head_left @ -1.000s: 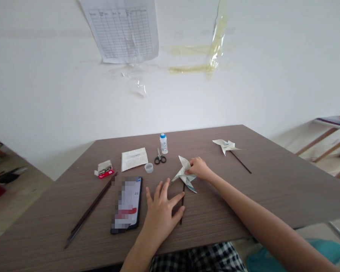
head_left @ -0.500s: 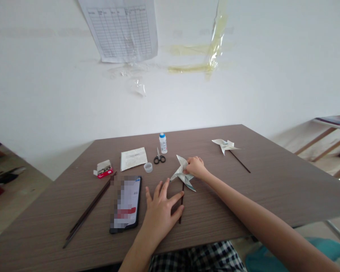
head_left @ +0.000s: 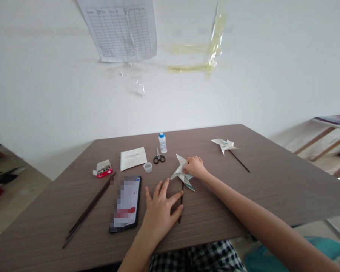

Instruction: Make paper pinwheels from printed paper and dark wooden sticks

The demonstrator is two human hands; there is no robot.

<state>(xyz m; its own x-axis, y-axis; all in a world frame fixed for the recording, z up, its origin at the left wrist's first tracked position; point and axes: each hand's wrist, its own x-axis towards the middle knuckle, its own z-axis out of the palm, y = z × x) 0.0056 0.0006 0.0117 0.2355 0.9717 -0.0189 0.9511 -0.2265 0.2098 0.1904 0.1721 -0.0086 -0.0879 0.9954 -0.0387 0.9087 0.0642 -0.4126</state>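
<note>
A paper pinwheel [head_left: 181,170] made of printed paper lies on the table, its thin dark stick [head_left: 182,204] pointing toward me. My right hand [head_left: 196,167] is closed on the middle of the pinwheel, and its fingers hide part of the blades. Just below the blades, my left hand [head_left: 161,207] rests with fingers spread. Its thumb and forefinger tips touch the stick, holding it against the table. A second paper pinwheel [head_left: 223,145] on a dark stick lies farther off to the right.
Behind my hands stand a glue bottle [head_left: 163,143] with a blue cap, black-handled scissors [head_left: 159,158] and a small clear cup [head_left: 147,167]. To the left are printed paper sheets [head_left: 133,158], a red-and-white box [head_left: 103,170] of small metal pieces, dark sticks [head_left: 87,211] and a phone [head_left: 127,204].
</note>
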